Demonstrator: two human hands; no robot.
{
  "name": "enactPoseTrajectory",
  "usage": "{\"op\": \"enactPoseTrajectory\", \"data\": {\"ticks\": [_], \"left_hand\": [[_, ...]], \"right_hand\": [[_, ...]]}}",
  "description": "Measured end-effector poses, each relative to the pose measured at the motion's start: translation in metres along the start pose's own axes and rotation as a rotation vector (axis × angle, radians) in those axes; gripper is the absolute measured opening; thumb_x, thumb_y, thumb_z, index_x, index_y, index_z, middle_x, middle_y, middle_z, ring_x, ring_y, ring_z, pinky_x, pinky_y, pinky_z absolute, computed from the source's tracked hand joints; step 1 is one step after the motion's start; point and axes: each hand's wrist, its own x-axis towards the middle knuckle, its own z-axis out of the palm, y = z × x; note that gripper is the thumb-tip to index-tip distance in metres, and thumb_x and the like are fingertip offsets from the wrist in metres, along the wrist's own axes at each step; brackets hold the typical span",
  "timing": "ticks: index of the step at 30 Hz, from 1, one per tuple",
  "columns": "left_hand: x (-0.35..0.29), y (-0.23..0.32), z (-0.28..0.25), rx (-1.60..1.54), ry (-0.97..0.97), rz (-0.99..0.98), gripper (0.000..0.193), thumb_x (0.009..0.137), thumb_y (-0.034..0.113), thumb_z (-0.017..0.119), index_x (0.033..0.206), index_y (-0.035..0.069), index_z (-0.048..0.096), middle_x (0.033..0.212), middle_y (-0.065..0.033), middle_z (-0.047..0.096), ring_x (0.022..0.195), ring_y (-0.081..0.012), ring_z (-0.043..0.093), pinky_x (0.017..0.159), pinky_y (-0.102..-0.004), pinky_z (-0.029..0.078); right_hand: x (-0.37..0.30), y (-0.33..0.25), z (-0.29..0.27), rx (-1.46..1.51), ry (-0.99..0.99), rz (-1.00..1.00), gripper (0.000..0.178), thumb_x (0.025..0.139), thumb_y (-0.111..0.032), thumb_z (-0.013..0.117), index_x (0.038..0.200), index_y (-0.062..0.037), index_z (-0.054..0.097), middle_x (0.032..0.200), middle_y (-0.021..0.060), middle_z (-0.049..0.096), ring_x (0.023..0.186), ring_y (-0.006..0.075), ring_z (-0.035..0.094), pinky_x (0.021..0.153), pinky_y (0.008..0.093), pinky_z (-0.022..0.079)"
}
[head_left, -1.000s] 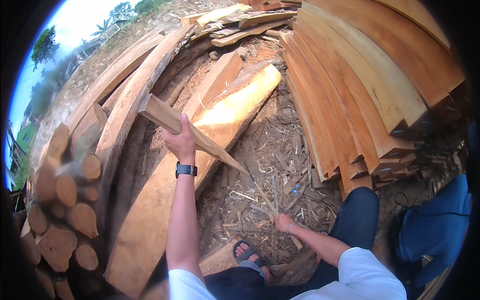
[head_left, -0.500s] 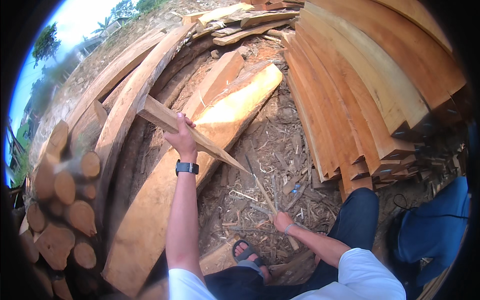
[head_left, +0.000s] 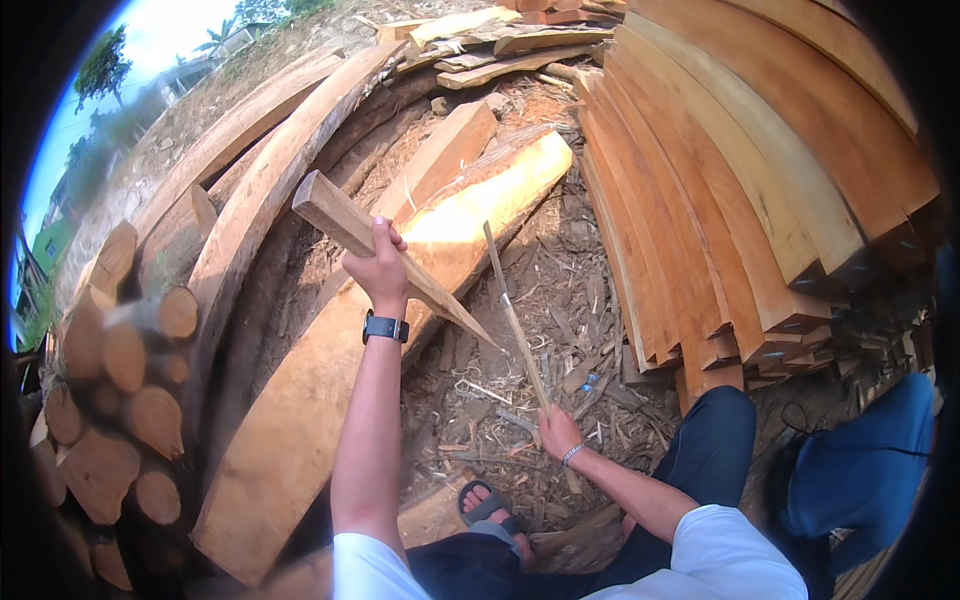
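My left hand point(head_left: 378, 268) is closed round a pale wooden stake point(head_left: 335, 213). The stake has a thick squared butt at its upper left end and tapers to a point at the lower right. In my right hand point(head_left: 560, 433) is a long-handled blade point(head_left: 515, 327), a narrow dark blade on a slim wooden handle. The blade stands nearly upright, tip up, to the right of the stake and apart from its point. The handle's butt shows below my right hand. Behind and below the stake lies a broad sawn plank point(head_left: 290, 430), sunlit at its far end.
Stacked sawn boards point(head_left: 700, 190) rise on the right. Cut log ends point(head_left: 140, 400) are piled at the left, beside long beams point(head_left: 270, 190). Wood chips point(head_left: 560, 270) litter the ground. My sandalled foot point(head_left: 490, 510) is near; a person in blue clothing point(head_left: 860, 460) is at the right.
My right hand has swung the blade up, away from the stake's point, to a steeper angle. The stake, still in my left hand, has shifted slightly right in the picture and tilts more steeply.
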Motion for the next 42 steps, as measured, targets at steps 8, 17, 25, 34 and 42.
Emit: {"op": "enactPoseTrajectory", "data": {"ticks": [8, 17, 25, 34, 42], "left_hand": [[-0.004, 0.002, 0.017, 0.018, -0.014, -0.032, 0.023, 0.091, 0.016, 0.059, 0.079, -0.004, 0.060, 0.064, -0.0055, 0.057, 0.055, -0.0117, 0.055, 0.050, -0.0252, 0.047], [-0.002, -0.001, 0.002, 0.051, 0.047, 0.022, 0.033, 0.091, 0.020, 0.059, 0.066, -0.002, 0.059, 0.057, -0.0037, 0.057, 0.051, -0.0114, 0.056, 0.049, -0.0260, 0.044], [-0.002, 0.001, -0.014, 0.143, 0.152, -0.005, 0.035, 0.089, 0.023, 0.060, 0.065, -0.002, 0.060, 0.056, -0.0054, 0.058, 0.051, -0.0135, 0.058, 0.050, -0.0292, 0.044], [0.004, 0.003, -0.016, 0.280, 0.165, -0.020, 0.038, 0.085, 0.028, 0.063, 0.066, -0.005, 0.059, 0.055, -0.0133, 0.059, 0.054, -0.0196, 0.060, 0.052, -0.0349, 0.044], [0.008, -0.002, 0.000, 0.190, -0.017, 0.013, 0.035, 0.084, 0.027, 0.064, 0.064, -0.001, 0.058, 0.055, -0.0141, 0.059, 0.053, -0.0256, 0.060, 0.052, -0.0369, 0.045]], "right_hand": [[-0.023, 0.126, 0.043, -0.424, -0.479, -0.013, 0.031, 0.092, -0.024, 0.046, 0.098, 0.0042, 0.057, 0.080, 0.0291, 0.064, 0.077, 0.0395, 0.067, 0.073, 0.0506, 0.053], [-0.017, 0.004, 0.002, -0.033, -0.023, 0.063, 0.035, 0.094, -0.025, 0.044, 0.110, 0.0061, 0.043, 0.081, 0.0320, 0.062, 0.081, 0.0467, 0.062, 0.073, 0.0547, 0.048], [-0.036, 0.055, 0.043, -0.070, -0.354, 0.228, 0.035, 0.093, -0.027, 0.044, 0.105, 0.0045, 0.035, 0.076, 0.0313, 0.061, 0.069, 0.0443, 0.063, 0.067, 0.0519, 0.051], [-0.013, 0.085, 0.035, -0.319, -0.411, -0.046, 0.032, 0.091, -0.025, 0.047, 0.103, 0.0049, 0.046, 0.077, 0.0233, 0.062, 0.053, 0.0297, 0.063, 0.050, 0.0419, 0.051], [0.012, 0.033, -0.018, 0.400, -0.650, 0.433, 0.021, 0.094, -0.017, 0.042, 0.101, 0.0024, 0.047, 0.063, 0.0065, 0.052, 0.043, 0.0131, 0.049, 0.037, 0.0301, 0.041]]}}
